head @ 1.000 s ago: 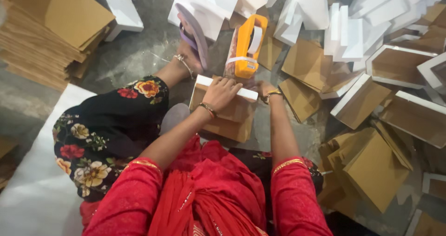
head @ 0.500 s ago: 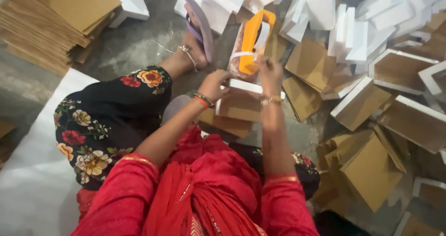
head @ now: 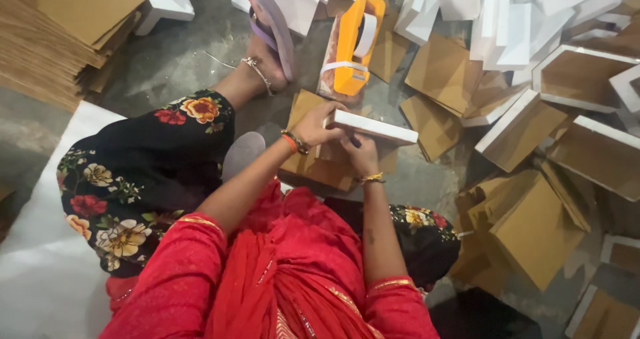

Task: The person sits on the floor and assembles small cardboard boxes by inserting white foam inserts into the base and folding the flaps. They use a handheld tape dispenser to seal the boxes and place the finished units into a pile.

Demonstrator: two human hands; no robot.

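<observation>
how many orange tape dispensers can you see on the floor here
1. The orange plastic tape dispenser stands on the grey floor ahead of the left hand and right hand, which hold a white-edged cardboard box. Others could be hidden under the piles.

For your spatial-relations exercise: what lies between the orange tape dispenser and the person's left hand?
In the head view, only the brown cardboard sheet on the floor separates the orange tape dispenser from the left hand, which grips the white-edged box.

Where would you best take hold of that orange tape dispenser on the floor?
Grip the orange tape dispenser across its long narrow sides, coming down from above. It stands on edge beyond the hands, its upper body bare, with the white tape roll set in its middle.
</observation>
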